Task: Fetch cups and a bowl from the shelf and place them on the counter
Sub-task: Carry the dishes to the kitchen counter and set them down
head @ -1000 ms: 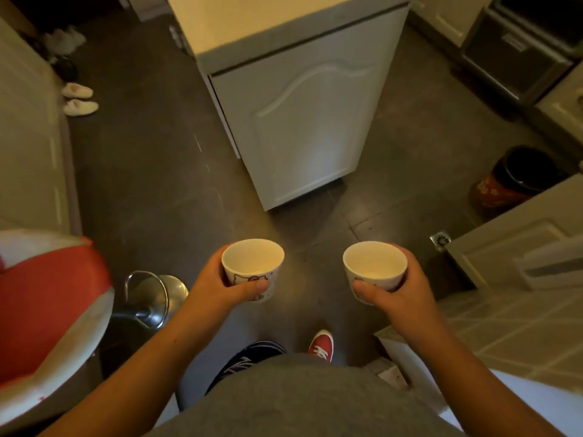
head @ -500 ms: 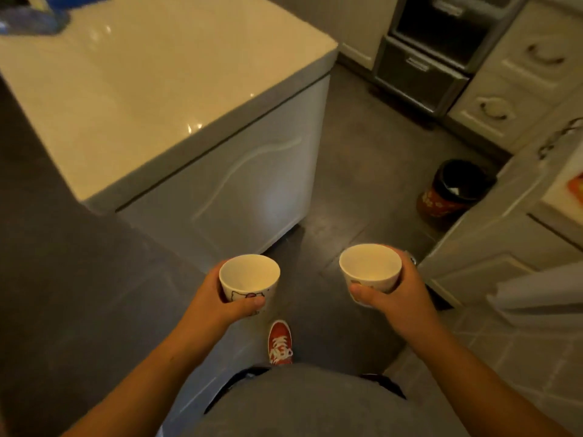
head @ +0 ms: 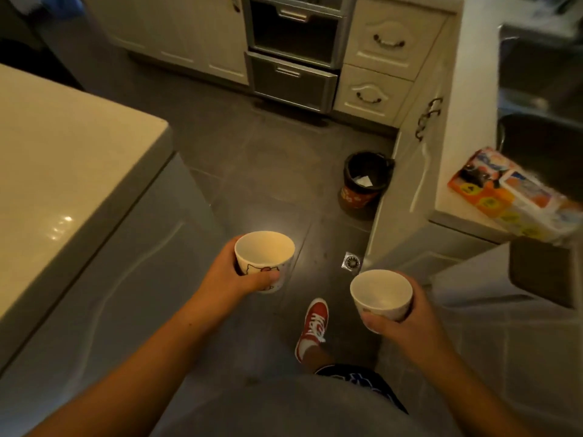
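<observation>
My left hand [head: 232, 277] grips a white cup with a cartoon print [head: 264, 251], held upright and empty over the dark floor. My right hand [head: 405, 323] holds a second white cup [head: 381, 291], also upright and empty, a little lower and to the right. A pale island counter [head: 63, 171] lies at my left. Another light counter [head: 470, 99] runs along the right side, past a corner cabinet. No shelf or bowl is in view.
A dark waste bin [head: 364, 181] stands on the floor by the right cabinet. A colourful packet [head: 511, 197] lies on the right counter beside a dark sink [head: 542, 89]. Drawers and an oven unit [head: 293, 55] line the far wall. My red shoe [head: 312, 326] is on the floor.
The view has swung right: the island slid to the left edge, the right counter and packet came into sight. Both cups stay held; the right one sits lower now.
</observation>
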{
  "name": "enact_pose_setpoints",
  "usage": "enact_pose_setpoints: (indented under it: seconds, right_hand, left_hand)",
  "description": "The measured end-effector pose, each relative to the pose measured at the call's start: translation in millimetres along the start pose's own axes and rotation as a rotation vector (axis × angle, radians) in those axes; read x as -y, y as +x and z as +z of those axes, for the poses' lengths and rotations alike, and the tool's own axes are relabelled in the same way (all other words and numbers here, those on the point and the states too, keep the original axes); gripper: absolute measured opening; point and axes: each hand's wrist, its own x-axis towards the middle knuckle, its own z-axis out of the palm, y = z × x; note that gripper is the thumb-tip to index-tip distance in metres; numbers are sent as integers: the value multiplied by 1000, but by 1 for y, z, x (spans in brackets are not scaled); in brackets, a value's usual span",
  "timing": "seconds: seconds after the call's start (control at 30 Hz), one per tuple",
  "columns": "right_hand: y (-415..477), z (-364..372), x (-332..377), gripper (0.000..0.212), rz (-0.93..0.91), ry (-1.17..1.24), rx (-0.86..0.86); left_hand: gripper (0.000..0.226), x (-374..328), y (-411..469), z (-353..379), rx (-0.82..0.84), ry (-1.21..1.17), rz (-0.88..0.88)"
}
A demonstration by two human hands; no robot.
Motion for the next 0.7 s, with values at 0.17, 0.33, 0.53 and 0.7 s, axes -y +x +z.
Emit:
enact_pose_setpoints:
  seconds: [0.17, 0.33, 0.53, 0.7]
  right_hand:
    - [75, -25, 7, 83, 36, 18, 12]
    - [155, -32, 35, 81, -12, -6, 80]
    - [259, -8, 81, 84, -58, -37, 179]
    - [349, 28, 114, 77, -101, -47, 264]
  left_hand:
    - [63, -37, 71, 20, -8, 2, 3]
    - [63, -54, 111, 18, -79, -10, -21]
    - [62, -49, 155, -5, -179, 4, -101]
    - [68, -49, 218, -31, -238, -38, -153]
